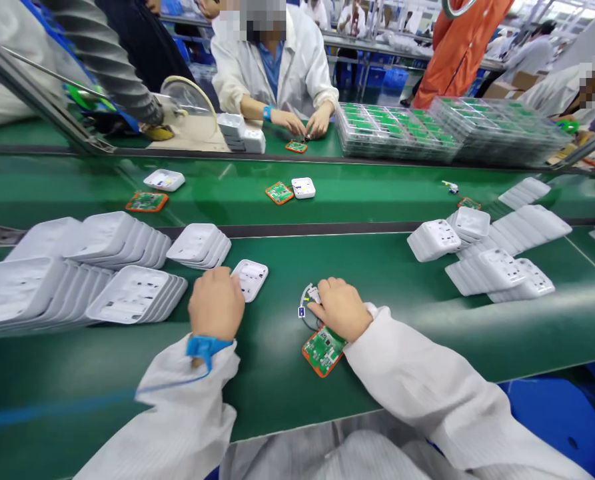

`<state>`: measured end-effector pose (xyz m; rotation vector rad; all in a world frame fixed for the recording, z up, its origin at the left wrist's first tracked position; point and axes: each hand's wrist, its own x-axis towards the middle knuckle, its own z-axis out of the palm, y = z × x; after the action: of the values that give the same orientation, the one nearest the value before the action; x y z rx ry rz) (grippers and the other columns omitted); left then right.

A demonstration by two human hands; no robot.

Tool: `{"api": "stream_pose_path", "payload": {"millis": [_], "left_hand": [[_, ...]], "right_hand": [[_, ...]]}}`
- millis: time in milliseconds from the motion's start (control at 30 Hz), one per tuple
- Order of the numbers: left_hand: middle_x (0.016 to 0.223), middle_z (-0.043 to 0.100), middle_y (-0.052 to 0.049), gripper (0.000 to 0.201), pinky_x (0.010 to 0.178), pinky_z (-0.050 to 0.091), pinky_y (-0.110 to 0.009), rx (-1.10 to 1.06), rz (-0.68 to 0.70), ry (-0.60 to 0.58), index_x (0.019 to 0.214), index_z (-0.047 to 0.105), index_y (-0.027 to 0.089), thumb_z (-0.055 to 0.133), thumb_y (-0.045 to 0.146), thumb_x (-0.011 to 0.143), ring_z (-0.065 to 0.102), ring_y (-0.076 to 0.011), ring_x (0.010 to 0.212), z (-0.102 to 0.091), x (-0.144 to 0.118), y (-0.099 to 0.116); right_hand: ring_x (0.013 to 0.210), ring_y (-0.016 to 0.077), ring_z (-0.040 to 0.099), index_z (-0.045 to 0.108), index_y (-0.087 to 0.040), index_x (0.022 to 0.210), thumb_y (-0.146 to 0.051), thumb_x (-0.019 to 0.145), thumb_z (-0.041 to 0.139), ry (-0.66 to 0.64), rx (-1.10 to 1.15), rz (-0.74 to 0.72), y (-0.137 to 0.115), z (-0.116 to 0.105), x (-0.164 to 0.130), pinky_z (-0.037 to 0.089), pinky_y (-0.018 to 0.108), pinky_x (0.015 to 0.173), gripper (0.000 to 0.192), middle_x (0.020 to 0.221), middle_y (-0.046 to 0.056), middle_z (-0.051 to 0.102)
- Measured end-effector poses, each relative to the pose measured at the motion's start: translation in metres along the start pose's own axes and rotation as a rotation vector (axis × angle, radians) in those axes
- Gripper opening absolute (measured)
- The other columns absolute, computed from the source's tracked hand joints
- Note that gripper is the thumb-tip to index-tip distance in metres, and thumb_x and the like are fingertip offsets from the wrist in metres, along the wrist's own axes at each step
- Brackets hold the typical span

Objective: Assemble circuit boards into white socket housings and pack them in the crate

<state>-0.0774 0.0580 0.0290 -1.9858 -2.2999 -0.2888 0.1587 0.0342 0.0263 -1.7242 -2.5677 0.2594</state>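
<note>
My left hand [217,303], a blue strap on its wrist, has its fingers curled at the left edge of a white plastic cover [250,280]; the fingertips are hidden behind the knuckles. My right hand [344,309] is closed around a small white connector part [314,295] on a thin grey cable that carries a blue-and-white label [301,311]. Just below that hand, a green circuit board with an orange rim [323,351] lies flat on the green table, partly covered by my wrist and sleeve.
Stacked white covers [137,293] stand at the left, and more white housings [507,270] at the right. On the raised belt [217,193] lie boards and covers. A co-worker [277,73] sits opposite, handling a board beside stacked clear trays [392,130]. A blue cord trails from my left wrist.
</note>
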Motion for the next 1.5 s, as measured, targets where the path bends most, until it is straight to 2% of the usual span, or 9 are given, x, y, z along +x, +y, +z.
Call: {"api": "stream_pose_path", "payload": {"millis": [267,400,500,600,733,867,1167,1300,1500], "left_hand": [[0.095,0.061,-0.015,0.029,0.068,0.044,-0.036,-0.093,-0.1,-0.063,0.098,0.056,0.011,0.031,0.026,0.092,0.06,-0.028,0.084,0.001,-0.002,0.027],[0.095,0.062,-0.011,0.032,0.076,0.044,-0.034,-0.285,0.286,-0.083,0.095,0.06,0.016,0.028,0.023,0.093,0.058,-0.0229,0.088,0.0,-0.02,0.041],[0.095,0.066,-0.006,0.03,0.086,0.041,-0.033,-0.438,0.65,-0.297,0.087,0.066,0.02,0.036,0.02,0.09,0.055,-0.0204,0.092,0.004,-0.014,0.047],[0.114,0.063,-0.004,0.031,0.096,0.037,-0.037,-0.476,0.737,-0.406,0.093,0.069,0.024,0.04,0.017,0.086,0.05,-0.0222,0.109,0.001,-0.006,0.045],[0.116,0.058,-0.013,0.033,0.094,0.039,-0.04,-0.364,0.326,-0.147,0.114,0.058,0.015,0.042,0.028,0.088,0.048,-0.0265,0.112,-0.013,-0.03,0.025],[0.082,0.059,-0.011,0.045,0.068,0.04,-0.038,-0.094,-0.143,-0.114,0.079,0.056,0.017,0.03,0.051,0.091,0.055,-0.0288,0.084,-0.015,-0.073,0.019],[0.087,0.058,-0.012,0.022,0.069,0.04,-0.035,-0.204,-0.137,-0.052,0.084,0.049,0.017,0.029,0.023,0.09,0.058,-0.0268,0.085,0.006,-0.076,0.068],[0.086,0.061,-0.007,0.013,0.068,0.044,-0.033,-0.631,-0.175,-0.055,0.093,0.046,0.019,0.036,0.026,0.089,0.061,-0.0217,0.077,0.007,-0.078,0.069],[0.111,0.062,-0.007,0.037,0.077,0.05,-0.029,-1.345,-0.181,-0.387,0.117,0.047,0.019,0.048,0.031,0.082,0.062,-0.0171,0.094,0.002,-0.091,0.073]], "right_hand": [[0.083,0.0166,0.053,0.05,-0.017,0.094,-0.017,0.091,0.05,0.101,0.472,-0.231,-0.007,-0.005,-0.018,0.043,0.029,0.075,0.004,0.095,0.006,0.056],[0.085,0.0155,0.051,0.05,-0.018,0.094,-0.015,0.09,0.049,0.177,0.59,-0.286,-0.002,-0.022,-0.023,0.043,0.028,0.077,0.005,0.095,0.005,0.054],[0.081,0.0143,0.051,0.052,-0.018,0.091,-0.015,0.089,0.052,0.078,0.586,-0.342,0.002,-0.03,-0.023,0.043,0.027,0.075,0.004,0.089,0.003,0.054],[0.079,0.0136,0.051,0.053,-0.018,0.091,-0.015,0.088,0.053,-0.011,0.567,-0.364,0.006,-0.032,-0.028,0.043,0.027,0.075,0.005,0.09,0.003,0.054],[0.081,0.0137,0.052,0.052,-0.019,0.093,-0.013,0.089,0.05,0.025,0.593,-0.348,0.014,-0.034,-0.042,0.044,0.027,0.075,0.007,0.093,0.004,0.054],[0.084,0.0148,0.053,0.052,-0.02,0.096,-0.016,0.091,0.048,0.082,0.624,-0.354,0.019,-0.028,-0.04,0.044,0.028,0.077,0.007,0.096,0.005,0.055],[0.087,0.0149,0.053,0.053,-0.018,0.095,-0.02,0.092,0.05,0.063,0.592,-0.382,0.004,0.017,-0.009,0.045,0.028,0.08,0.005,0.096,0.005,0.053],[0.089,0.0154,0.053,0.053,-0.019,0.1,-0.021,0.092,0.049,0.14,0.588,-0.358,0.005,0.008,-0.023,0.046,0.028,0.079,0.009,0.1,0.006,0.051],[0.082,0.015,0.053,0.056,-0.019,0.097,-0.019,0.091,0.048,0.242,0.422,-0.332,0.011,-0.009,-0.025,0.045,0.026,0.071,0.01,0.098,0.006,0.052]]}}
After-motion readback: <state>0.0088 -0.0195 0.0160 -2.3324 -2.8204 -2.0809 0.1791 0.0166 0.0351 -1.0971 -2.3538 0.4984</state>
